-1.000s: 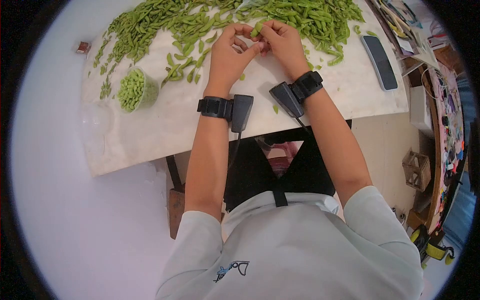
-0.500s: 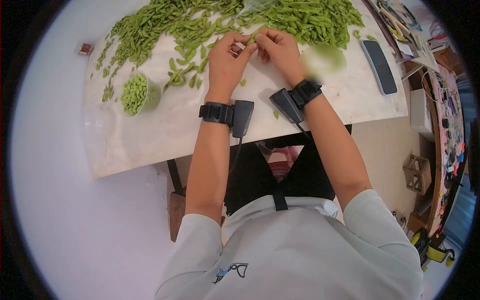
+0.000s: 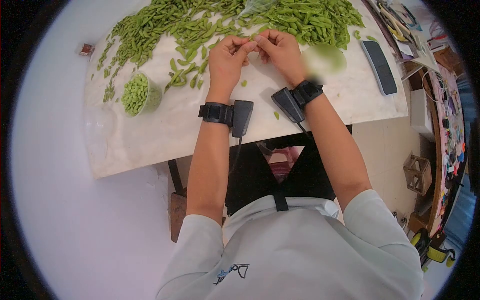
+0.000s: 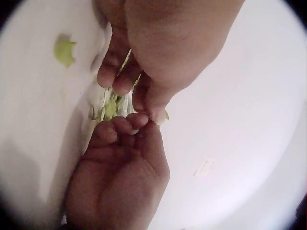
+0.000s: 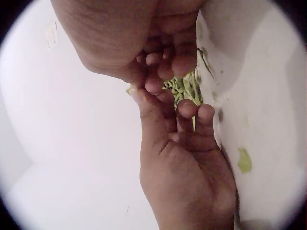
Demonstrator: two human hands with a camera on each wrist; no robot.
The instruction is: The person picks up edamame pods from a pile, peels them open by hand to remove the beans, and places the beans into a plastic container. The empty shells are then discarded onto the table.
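My left hand and right hand meet fingertip to fingertip over the table. Between them they pinch a green bean pod, mostly covered by the fingers. Only a small green tip of the pod pokes out past the thumbs in the left wrist view. The remaining fingers of both hands are bent. To the left stands a clear plastic cup full of shelled green beans. Loose pods lie just left of the left hand.
Behind the hands spread a darker heap of pods and a brighter green heap, with a clear plastic bag between. A phone lies at the table's right. A blurred green patch shows beside the right hand.
A second ago the pod stood up visibly between the fingertips; now the fingers cover most of it. Both hands have come slightly nearer the body.
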